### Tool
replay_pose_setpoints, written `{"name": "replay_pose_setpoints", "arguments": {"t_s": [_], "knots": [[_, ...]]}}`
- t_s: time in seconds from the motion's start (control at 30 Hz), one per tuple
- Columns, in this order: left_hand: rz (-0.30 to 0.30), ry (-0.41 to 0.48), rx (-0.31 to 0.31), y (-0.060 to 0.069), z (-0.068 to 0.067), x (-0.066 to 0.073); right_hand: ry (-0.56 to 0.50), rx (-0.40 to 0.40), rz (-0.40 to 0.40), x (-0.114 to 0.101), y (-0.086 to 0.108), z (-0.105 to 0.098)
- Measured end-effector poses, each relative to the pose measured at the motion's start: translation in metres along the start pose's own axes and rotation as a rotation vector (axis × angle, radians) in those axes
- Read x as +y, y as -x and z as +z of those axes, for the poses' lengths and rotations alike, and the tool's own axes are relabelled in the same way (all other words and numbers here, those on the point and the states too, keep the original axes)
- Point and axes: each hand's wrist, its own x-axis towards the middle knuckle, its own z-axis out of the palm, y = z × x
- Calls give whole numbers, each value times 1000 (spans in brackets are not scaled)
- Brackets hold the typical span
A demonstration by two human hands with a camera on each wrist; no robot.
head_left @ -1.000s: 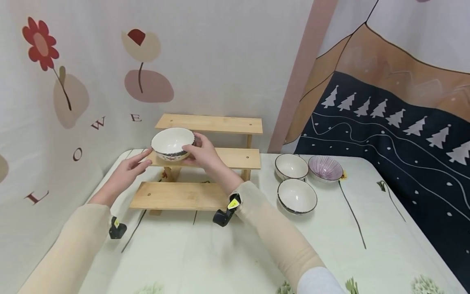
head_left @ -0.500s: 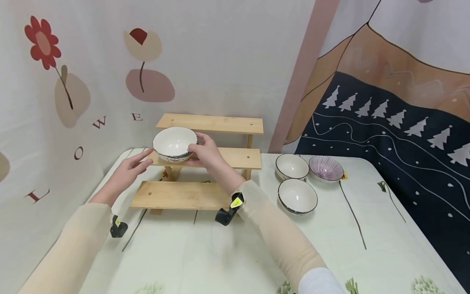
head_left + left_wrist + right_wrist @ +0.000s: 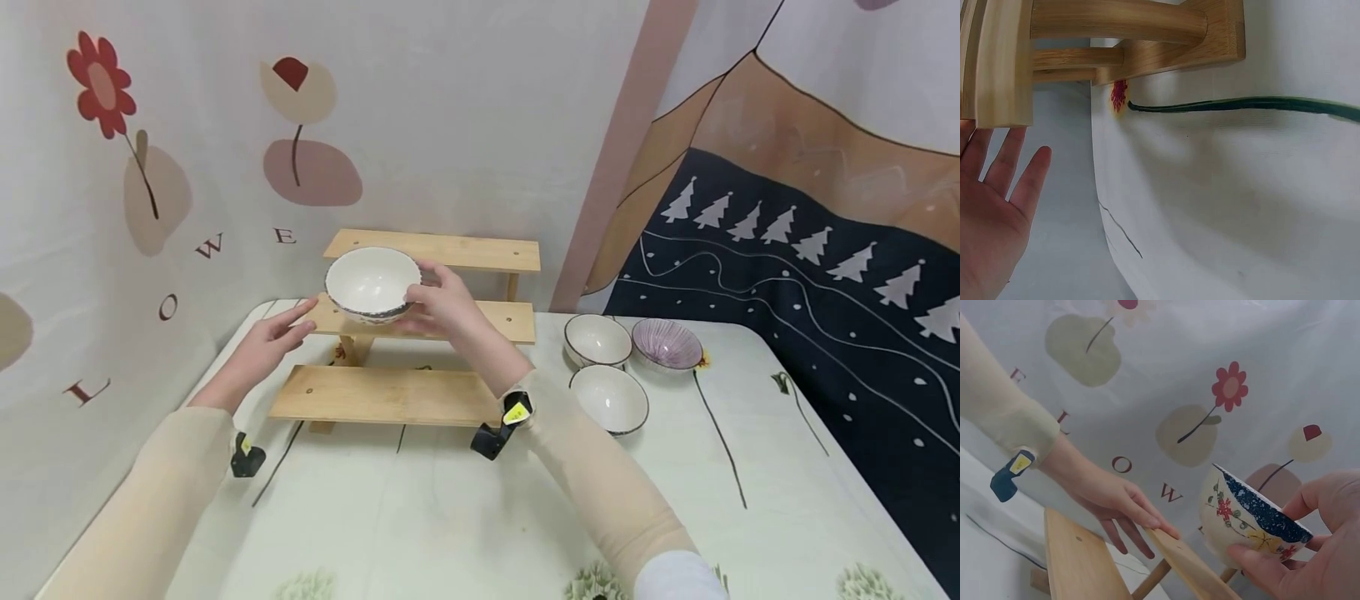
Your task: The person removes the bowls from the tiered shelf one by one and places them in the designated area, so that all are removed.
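A white bowl [image 3: 373, 283] with a dark blue rim band and painted flowers is held in my right hand [image 3: 459, 307]. The thumb is at its rim and the fingers are on its outer wall. It hangs tilted above the middle board of a three-tier wooden shelf [image 3: 390, 395]; in the right wrist view the flowered side of the bowl [image 3: 1238, 519] shows. My left hand [image 3: 264, 350] reaches to the left end of the middle board, fingers fairly straight. In the left wrist view its fingertips meet the board's end [image 3: 1004, 69].
To the right of the shelf stand two white dark-rimmed bowls, one behind [image 3: 597, 340] and one in front [image 3: 611, 400], beside a purple striped bowl [image 3: 666, 344]. A printed curtain [image 3: 450, 108] hangs close behind the shelf. The light tablecloth [image 3: 420, 517] has printed flowers.
My right hand has lifted the bowl slightly and carried it to the right, away from the left hand. The left hand stays by the board's end.
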Motion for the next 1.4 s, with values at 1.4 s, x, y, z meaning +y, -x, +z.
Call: {"name": "replay_pose_setpoints", "arguments": {"t_s": [1.4], "knots": [[14, -23, 8, -4, 1, -4, 112, 34, -60, -23, 56, -109]]}}
